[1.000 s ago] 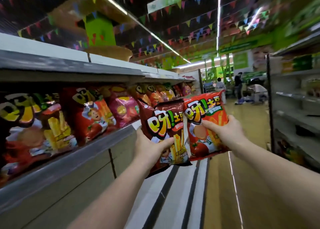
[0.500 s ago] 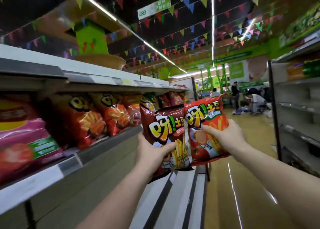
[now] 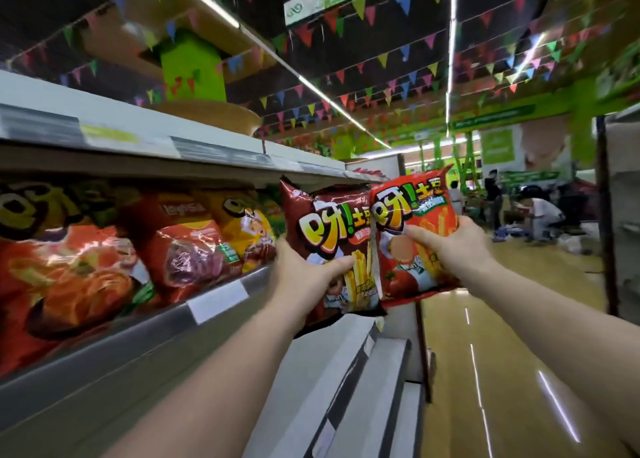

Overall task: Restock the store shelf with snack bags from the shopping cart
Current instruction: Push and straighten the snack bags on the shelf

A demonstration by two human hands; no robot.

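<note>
My left hand grips a dark red snack bag printed with fries, held upright just off the shelf's front edge. My right hand holds a bright red snack bag of the same brand, its left edge overlapping the dark one. Both bags hang at the height of the stocked shelf on my left, where several red and orange snack bags lean in a row. The shopping cart is out of view.
Lower shelf steps run below my arms. Another shelving unit stands at the right edge. The aisle floor stretches ahead to people crouching and standing at its far end. A top shelf board overhangs the bags.
I have walked forward along the shelf, so the stocked bags slid past on my left. Both hands rose slightly, and the two bags moved closer to the shelf.
</note>
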